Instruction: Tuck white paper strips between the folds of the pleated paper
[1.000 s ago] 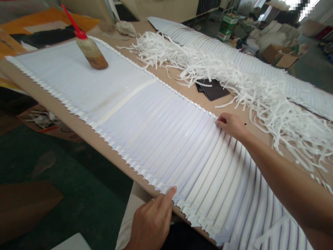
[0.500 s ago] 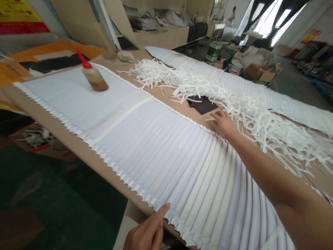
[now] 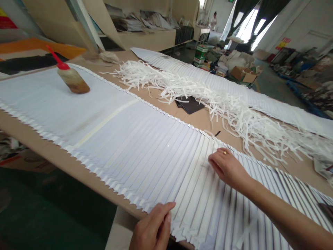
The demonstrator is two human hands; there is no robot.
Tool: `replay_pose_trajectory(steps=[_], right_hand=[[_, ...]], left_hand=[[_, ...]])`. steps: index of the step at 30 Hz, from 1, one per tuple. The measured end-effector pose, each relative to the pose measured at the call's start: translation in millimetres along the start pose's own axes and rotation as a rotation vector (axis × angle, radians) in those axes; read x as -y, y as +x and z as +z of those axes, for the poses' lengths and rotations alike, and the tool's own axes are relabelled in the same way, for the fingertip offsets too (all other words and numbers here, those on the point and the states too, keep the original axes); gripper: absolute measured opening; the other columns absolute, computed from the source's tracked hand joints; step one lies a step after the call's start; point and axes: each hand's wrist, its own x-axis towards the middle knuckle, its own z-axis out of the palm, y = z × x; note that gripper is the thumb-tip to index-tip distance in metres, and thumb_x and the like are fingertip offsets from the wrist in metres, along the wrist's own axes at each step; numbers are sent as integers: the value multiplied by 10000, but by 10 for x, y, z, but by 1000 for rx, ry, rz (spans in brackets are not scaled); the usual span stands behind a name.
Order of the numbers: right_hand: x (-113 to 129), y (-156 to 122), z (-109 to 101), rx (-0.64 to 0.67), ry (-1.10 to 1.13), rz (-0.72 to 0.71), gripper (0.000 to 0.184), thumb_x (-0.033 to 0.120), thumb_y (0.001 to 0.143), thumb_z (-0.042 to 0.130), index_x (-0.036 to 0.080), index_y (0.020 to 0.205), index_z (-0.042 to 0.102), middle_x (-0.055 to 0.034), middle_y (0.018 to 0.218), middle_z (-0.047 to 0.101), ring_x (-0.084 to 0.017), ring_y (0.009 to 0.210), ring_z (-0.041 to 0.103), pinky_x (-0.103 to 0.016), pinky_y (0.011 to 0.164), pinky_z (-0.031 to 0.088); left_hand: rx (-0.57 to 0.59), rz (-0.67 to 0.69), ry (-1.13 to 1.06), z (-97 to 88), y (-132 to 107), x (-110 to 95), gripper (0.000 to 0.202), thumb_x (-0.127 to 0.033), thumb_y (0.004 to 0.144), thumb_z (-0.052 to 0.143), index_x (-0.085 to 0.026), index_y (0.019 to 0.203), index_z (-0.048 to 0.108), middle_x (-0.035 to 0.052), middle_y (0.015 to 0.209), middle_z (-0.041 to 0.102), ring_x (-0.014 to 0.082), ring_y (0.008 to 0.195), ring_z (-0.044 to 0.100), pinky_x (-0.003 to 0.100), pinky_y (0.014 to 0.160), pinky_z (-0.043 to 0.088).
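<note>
2 hands lie on the long row of overlapped white sheets (image 3: 145,146) on the table (image 3: 197,121); the right hand (image 3: 227,167) presses flat, fingers open; the left hand (image 3: 153,229) touches the near edge, gripping nothing; a glue bottle (image 3: 70,77) stands far left

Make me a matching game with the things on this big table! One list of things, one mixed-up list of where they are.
Things:
1. glue bottle
2. pile of white paper strips
3. dark sheet
4. right hand

Places:
A. flat on the fanned white sheets, towards their far edge
B. partly tucked under the strips, on the bare table
C. standing tilted on the far left of the white sheets
D. spread along the middle of the table

Pairs: 1-C, 2-D, 3-B, 4-A
</note>
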Motion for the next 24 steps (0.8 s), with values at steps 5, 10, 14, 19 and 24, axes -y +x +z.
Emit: replay_pose_trajectory(steps=[5, 10, 14, 19, 24], right_hand=[[810, -393, -119, 268, 210, 7, 197, 218, 1083, 437, 215, 963, 593, -24, 848, 667, -181, 738, 618, -301, 668, 393], [1021, -344, -153, 421, 417, 102, 193, 318, 1084, 473, 227, 985, 612, -29, 882, 701, -191, 797, 676, -294, 696, 423], [1007, -120, -91, 510, 502, 139, 181, 360, 1053, 531, 229, 984, 635, -32, 867, 722, -190, 787, 676, -295, 707, 434], [1153, 255, 106, 520, 563, 128, 183, 334, 1014, 565, 212, 910, 655, -23, 807, 718, -159, 707, 626, -270, 668, 415], [1341, 580, 292, 584, 457, 89, 148, 283, 981, 591, 203, 916, 697, -23, 766, 720, -158, 676, 621, -264, 653, 380]], left_hand=[[162, -25, -34, 297, 293, -279, 323, -215, 1069, 490, -180, 1356, 635, 126, 1241, 739, 227, 1117, 737, 332, 930, 621], [341, -247, -158, 294, 218, -367, 326, -255, 1093, 425, -186, 936, 703, 59, 866, 739, 203, 791, 705, 305, 706, 522], [282, -488, -309, 179, 55, -312, 378, -322, 1084, 462, -189, 769, 624, 20, 695, 658, 162, 674, 623, 265, 635, 434], [144, -795, -510, 69, -87, -174, 348, -433, 1022, 557, -195, 770, 594, -27, 579, 586, 125, 502, 520, 233, 522, 377], [90, -858, -485, -113, -178, -60, 366, -475, 1020, 543, -198, 784, 586, -31, 591, 584, 115, 483, 504, 221, 499, 360]])
